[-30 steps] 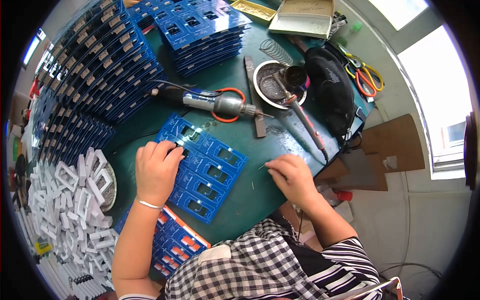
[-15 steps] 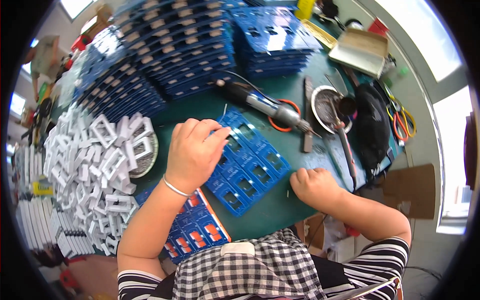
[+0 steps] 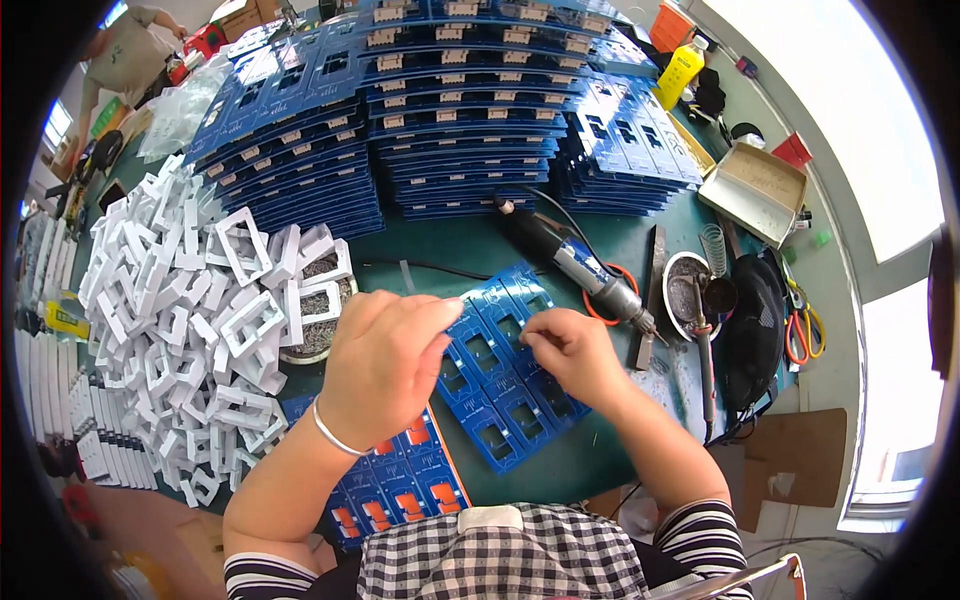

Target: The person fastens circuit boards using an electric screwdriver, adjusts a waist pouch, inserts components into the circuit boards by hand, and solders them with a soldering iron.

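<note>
A blue circuit board panel (image 3: 487, 392) with rectangular cutouts lies at a slant on the green table in front of me. My left hand (image 3: 385, 365) hovers at its left edge, thumb and fingers pinched together; anything between them is too small to make out. Over the panel's right side is my right hand (image 3: 573, 355), its fingers also closed in a pinch, with their contents hidden. Partly under my left forearm, a second blue panel (image 3: 380, 482) carries orange pieces in its cutouts.
White plastic frames (image 3: 215, 335) are heaped at the left, some over a round dish (image 3: 310, 350). Blue panel stacks (image 3: 470, 150) rise at the back. To the right lie an electric screwdriver (image 3: 590, 275), a soldering iron (image 3: 706, 380), a metal bar (image 3: 650, 300) and scissors (image 3: 803, 325).
My right hand has moved left from the table onto the panel's right side. My left hand stays near the panel's left edge. The view has shifted, showing more of the stacks.
</note>
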`<state>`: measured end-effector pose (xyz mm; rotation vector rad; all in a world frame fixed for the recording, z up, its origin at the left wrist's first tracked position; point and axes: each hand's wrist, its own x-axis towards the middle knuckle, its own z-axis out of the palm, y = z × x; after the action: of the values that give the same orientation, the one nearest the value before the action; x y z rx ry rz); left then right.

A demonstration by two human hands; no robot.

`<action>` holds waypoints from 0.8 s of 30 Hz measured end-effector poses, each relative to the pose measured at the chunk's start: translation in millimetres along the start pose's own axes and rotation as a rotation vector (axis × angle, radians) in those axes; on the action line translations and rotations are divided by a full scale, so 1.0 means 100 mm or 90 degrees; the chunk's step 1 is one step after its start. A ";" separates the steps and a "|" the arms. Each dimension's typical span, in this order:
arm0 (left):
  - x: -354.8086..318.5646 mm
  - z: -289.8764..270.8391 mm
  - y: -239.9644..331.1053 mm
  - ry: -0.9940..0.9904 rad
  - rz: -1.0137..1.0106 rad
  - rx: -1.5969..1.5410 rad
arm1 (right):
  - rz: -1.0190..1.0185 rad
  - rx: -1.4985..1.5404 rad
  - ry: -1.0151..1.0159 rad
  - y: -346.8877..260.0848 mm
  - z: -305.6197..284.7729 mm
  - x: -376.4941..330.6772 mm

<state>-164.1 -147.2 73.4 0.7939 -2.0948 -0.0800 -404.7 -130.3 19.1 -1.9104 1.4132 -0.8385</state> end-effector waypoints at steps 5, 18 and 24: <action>-0.08 -0.06 -0.13 0.059 -0.027 -0.142 | -0.117 -0.222 0.031 0.05 0.08 0.13; 0.07 -0.17 -0.09 -0.024 -0.012 -0.123 | -0.106 -0.212 0.037 0.07 0.13 0.11; 0.11 -0.16 0.00 0.055 0.079 -0.043 | -0.286 -0.523 0.042 -0.05 0.13 0.01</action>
<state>-156.6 -149.9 90.8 0.6143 -2.0428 -0.0484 -391.0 -129.1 14.9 -2.9195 1.5277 -0.5381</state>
